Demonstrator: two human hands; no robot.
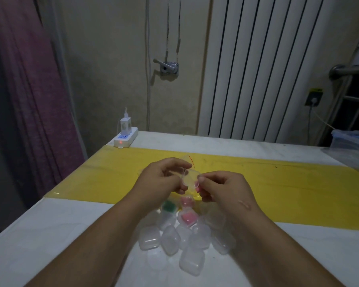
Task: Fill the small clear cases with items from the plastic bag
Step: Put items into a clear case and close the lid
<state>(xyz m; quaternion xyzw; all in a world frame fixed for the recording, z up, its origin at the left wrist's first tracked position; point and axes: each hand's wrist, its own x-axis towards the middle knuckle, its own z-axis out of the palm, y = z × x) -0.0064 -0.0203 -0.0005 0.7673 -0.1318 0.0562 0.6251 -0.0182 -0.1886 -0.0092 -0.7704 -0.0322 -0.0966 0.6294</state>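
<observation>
Pinched between both hands, the small clear plastic bag (190, 175) hangs just above the yellow strip (278, 179) of the table: the left hand (162, 177) curls its fingers round the bag's left side, and the right hand (220, 188) nips its lower right corner between thumb and forefinger, where something small and pink seems to sit, though the film is too faint to be sure. I judge the bag to be nearly weightless, limp and a little slick, so it wants a hold by the edges near the red-lined mouth (192, 160), one hand steadying while the other works an item out; a squeeze on the middle would only crumple it. Below the hands lie the small clear cases (174, 237) in a loose heap on the white table top (60, 228), touching and overlapping; they look light, stiff and smooth, likely to skid if nudged. Three near the strip already hold colour, one green (169, 206) and two pink (187, 217). At the far left a purple curtain (29, 90) hangs, a white power strip (125, 137) with a charger sits at the table's back corner, a metal fitting (168, 67) is on the wall, then a white ribbed radiator (267, 69), and at the right edge a metal rack (350, 100)
</observation>
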